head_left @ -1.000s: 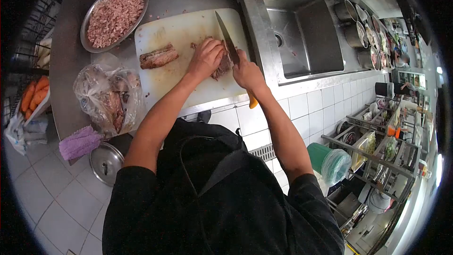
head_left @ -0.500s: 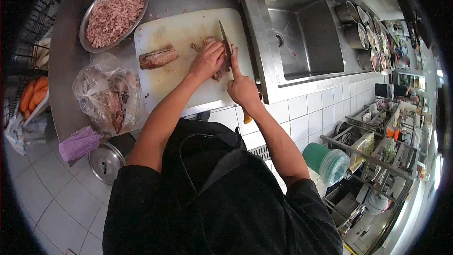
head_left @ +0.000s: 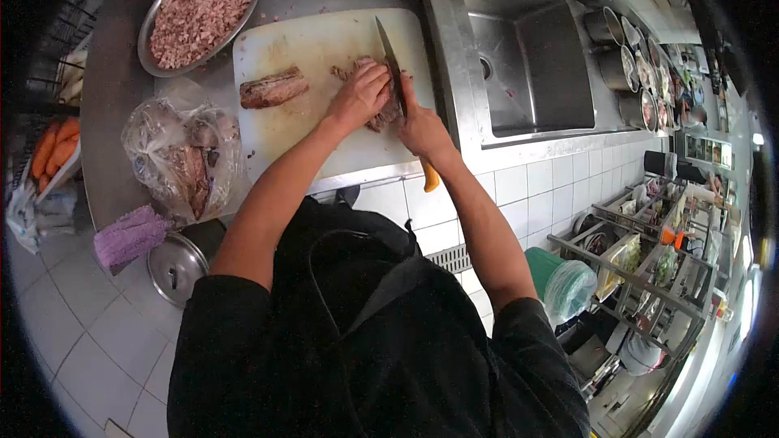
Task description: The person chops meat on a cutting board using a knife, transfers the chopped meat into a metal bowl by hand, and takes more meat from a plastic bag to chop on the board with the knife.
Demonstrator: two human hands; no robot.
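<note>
My right hand (head_left: 423, 131) is wrapped round the knife's yellow handle (head_left: 430, 178), one finger along the blade (head_left: 388, 53). The blade lies against the right side of a piece of meat (head_left: 385, 116). Bent fingers of my left hand (head_left: 359, 98) press that meat onto the white cutting board (head_left: 324, 28). A second, longer piece of meat (head_left: 274, 88) rests on the board's left half. Finely diced meat (head_left: 199, 18) fills a metal bowl at the upper left. Below it a clear plastic bag (head_left: 185, 154) holds more dark meat.
A metal sink (head_left: 540, 73) is right of the board, with metal pots (head_left: 618, 70) beyond. A purple cloth (head_left: 131, 235) hangs at the counter's corner above a pot lid (head_left: 177, 268). Carrots (head_left: 57, 150) are far left. A green bin (head_left: 545, 269) and metal rack (head_left: 649, 272) stand right.
My right hand's finger, stretched out half a second ago, now rests along the blade. The knife tip has moved up in view. The whole view has shifted slightly.
</note>
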